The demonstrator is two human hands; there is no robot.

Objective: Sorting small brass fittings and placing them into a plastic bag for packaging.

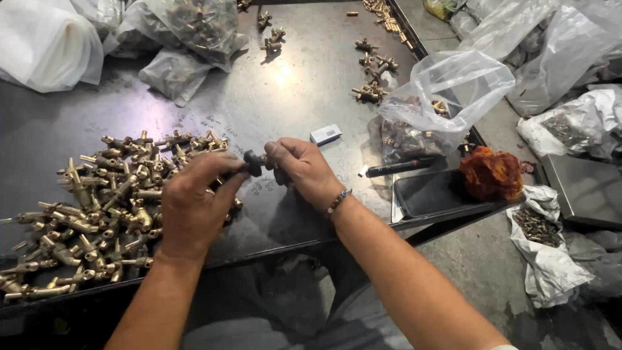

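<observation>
My left hand and my right hand meet over the dark metal table. Between their fingertips sits one small brass valve fitting with a black round knob. Both hands pinch it, the left at the knob side, the right at the brass end. A large heap of similar brass fittings lies under and to the left of my left hand. My right wrist wears a beaded bracelet.
Clear plastic bags of parts stand at right, more bags at the back. A small white box, a black marker, a dark phone and an orange flower clump lie at right. Loose fittings are scattered far back.
</observation>
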